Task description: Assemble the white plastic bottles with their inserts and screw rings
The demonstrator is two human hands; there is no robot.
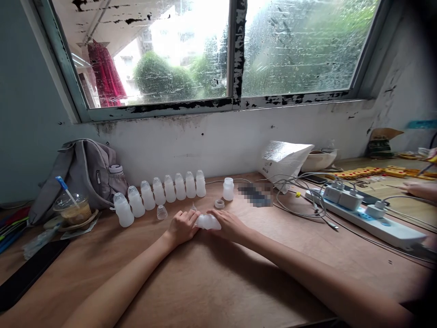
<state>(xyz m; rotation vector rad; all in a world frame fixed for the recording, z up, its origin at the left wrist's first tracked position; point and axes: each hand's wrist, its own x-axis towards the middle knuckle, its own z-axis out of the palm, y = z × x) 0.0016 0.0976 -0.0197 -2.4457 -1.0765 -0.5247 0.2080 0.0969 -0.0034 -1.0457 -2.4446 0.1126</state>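
Observation:
A translucent white baby bottle (207, 222) lies tilted sideways between my hands, low over the wooden table (211, 282). My left hand (184, 226) is closed at its left end, and my right hand (229, 224) grips its right end. A clear pointed tip (194, 207) sticks up beside my left fingers; its kind is hard to make out. Just beyond my hands are a white collar ring (219, 204) and an open bottle without a top (228, 189). A clear dome cap (161, 212) stands left of my left hand. Several capped bottles (158, 191) form a curved row behind it.
At the left are a grey backpack (80, 168), an iced drink cup (72, 207) and a black phone-like slab (32, 273). To the right lie tangled cables (290, 205), a power strip (372, 221) and a white bag (285, 159). Another person's hand (418, 189) shows far right.

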